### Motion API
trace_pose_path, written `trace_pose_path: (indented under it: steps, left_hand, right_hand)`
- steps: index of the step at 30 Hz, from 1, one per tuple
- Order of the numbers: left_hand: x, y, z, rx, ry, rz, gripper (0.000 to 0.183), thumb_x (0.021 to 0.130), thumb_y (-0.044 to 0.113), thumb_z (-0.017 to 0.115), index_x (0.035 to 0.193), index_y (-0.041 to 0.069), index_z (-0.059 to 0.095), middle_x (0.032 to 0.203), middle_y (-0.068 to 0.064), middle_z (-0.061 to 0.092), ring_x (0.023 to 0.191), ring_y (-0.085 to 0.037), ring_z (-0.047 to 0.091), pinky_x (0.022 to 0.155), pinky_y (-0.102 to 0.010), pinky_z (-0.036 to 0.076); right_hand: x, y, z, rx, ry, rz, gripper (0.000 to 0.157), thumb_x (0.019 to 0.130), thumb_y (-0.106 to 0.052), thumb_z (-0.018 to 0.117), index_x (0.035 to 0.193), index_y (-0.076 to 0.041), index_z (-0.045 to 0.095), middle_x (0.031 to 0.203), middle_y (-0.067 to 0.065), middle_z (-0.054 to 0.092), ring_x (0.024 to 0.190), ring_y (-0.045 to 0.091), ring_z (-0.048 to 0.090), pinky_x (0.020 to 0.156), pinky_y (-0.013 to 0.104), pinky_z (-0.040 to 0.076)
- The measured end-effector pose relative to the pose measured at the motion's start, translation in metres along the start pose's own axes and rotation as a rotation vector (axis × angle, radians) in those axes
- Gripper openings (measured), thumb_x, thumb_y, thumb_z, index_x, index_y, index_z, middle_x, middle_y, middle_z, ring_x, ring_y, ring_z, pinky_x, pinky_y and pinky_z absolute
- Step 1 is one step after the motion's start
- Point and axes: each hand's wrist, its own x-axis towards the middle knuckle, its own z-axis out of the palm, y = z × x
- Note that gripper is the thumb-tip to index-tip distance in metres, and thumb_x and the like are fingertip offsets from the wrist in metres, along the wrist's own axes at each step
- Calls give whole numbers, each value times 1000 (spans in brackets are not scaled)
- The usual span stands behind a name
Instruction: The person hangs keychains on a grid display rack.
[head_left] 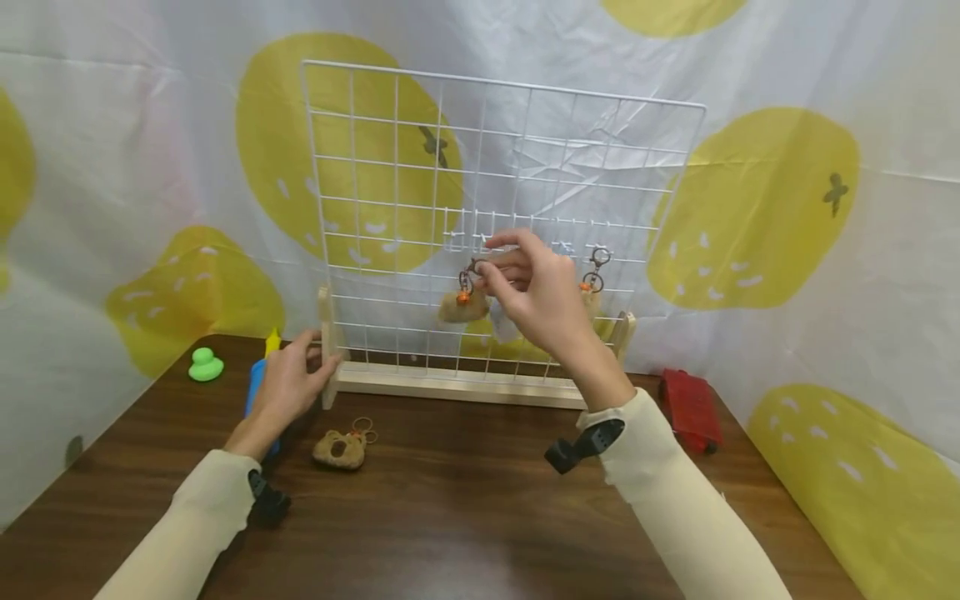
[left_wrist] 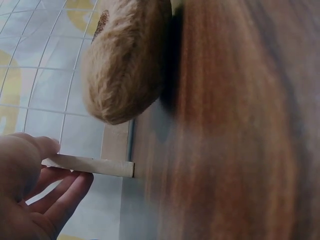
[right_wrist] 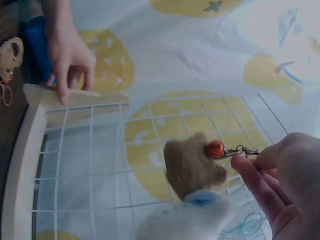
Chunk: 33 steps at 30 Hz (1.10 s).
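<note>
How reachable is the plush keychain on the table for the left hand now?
Probably yes, once freed: the left hand grips the stand's left upright, but the plush keychain lies close by on the table, with nothing seen covering it.

a person wears long, plain, pale cream sleeves; the left sleeve (head_left: 176, 521) and right sleeve (head_left: 675, 492) end in slightly uneven cuffs at the wrists. left hand (head_left: 288, 383) and right hand (head_left: 546, 292) are bare. a compact black left wrist camera (head_left: 267, 501) and a black right wrist camera (head_left: 585, 446) sit against the cuffs.
</note>
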Motion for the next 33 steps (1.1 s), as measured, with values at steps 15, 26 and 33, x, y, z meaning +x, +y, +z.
trace_pose_path:
  steps: [15,26,33]
  left_hand:
    - [0,3,-1,-18,-23,-8,43,105,19,74,138,-6,61,118,-28,78,108,-46,79,87,-61,64]
    - [0,1,0,-25,-15,-3,43,106,21,73,137,-6,62,116,-27,79,105,-45,80,85,-60,64]
    - [-1,3,-3,-22,-17,-14,43,105,19,73,138,-6,61,118,-28,78,109,-46,78,89,-62,63]
  right_hand:
    - [22,5,2,-62,122,79,11,101,2,72,110,8,75,100,21,83,85,28,84,77,21,65]
    - [19,6,9,-146,84,108,20,103,-1,69,120,5,78,103,18,84,88,25,84,79,22,65]
    - [10,14,10,-143,94,102,26,103,-3,69,128,3,77,102,17,84,87,25,85,76,22,65]
